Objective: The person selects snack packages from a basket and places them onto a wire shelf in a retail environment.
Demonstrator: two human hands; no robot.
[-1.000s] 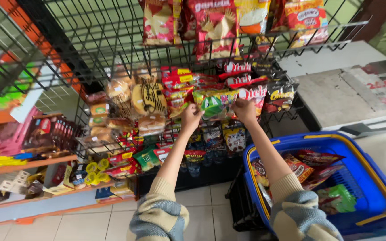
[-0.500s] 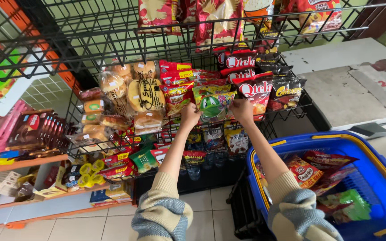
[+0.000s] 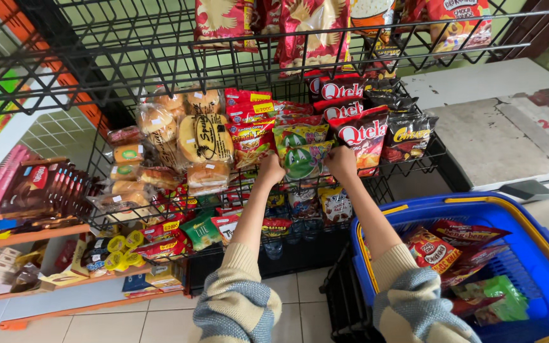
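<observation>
At rack front, left hand (image 3: 271,169), right hand (image 3: 342,162) gripping green snack bag (image 3: 302,160) edges

A black wire rack (image 3: 160,57) carries snack bags (image 3: 363,133) and wrapped buns (image 3: 201,136); beside it, a blue basket (image 3: 544,254) sits on the tiled floor (image 3: 160,321).
</observation>
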